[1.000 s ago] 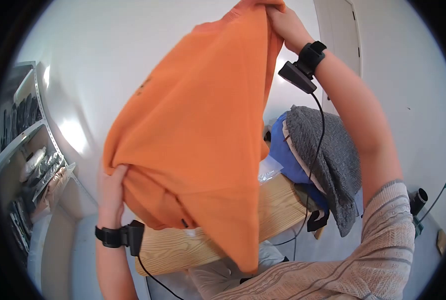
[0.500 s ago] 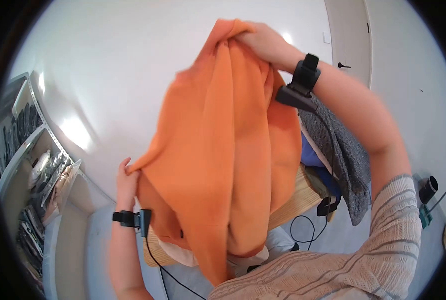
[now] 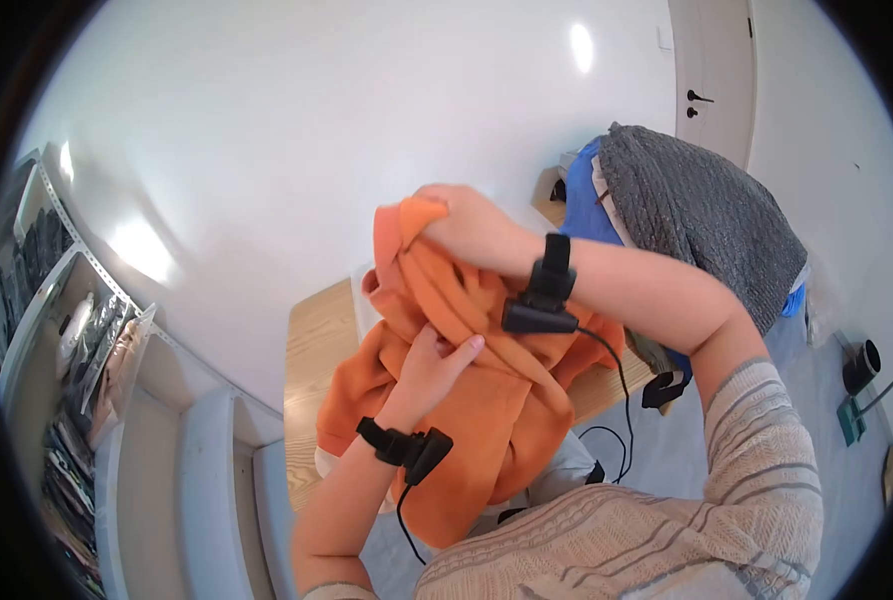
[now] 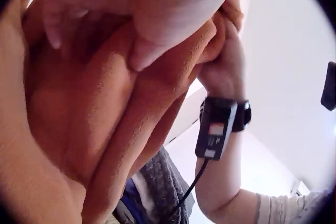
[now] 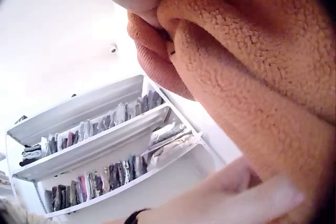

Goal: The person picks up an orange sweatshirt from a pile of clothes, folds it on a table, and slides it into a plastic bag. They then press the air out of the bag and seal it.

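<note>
An orange sweatshirt [image 3: 456,430] with a fleecy surface and ribbed band hangs in bunched folds before me, its lower part over the wooden table [image 3: 316,350]. My right hand [image 3: 471,230] grips it high up beside the ribbed band [image 3: 388,235]. Lower on the cloth, my left hand [image 3: 431,375] touches the folds, thumb extended and spread away from the fingers. In the left wrist view the left hand [image 4: 152,8] lies across the folds, with fingertips partly hidden in them. Fleecy cloth [image 5: 252,92] fills much of the right wrist view.
At the table's right lies a heap of clothes with a dark grey textured garment [image 3: 696,220] on top and blue cloth [image 3: 586,195] beside it. Shelves [image 3: 96,360] of bagged items stand to the left. Cables [image 3: 621,400] hang from the wrist cameras. A door [image 3: 711,90] is behind.
The right hand has come down and left, lowering the sweatshirt toward the table. My left hand has left the garment's outer edge and moved right, onto its middle folds.
</note>
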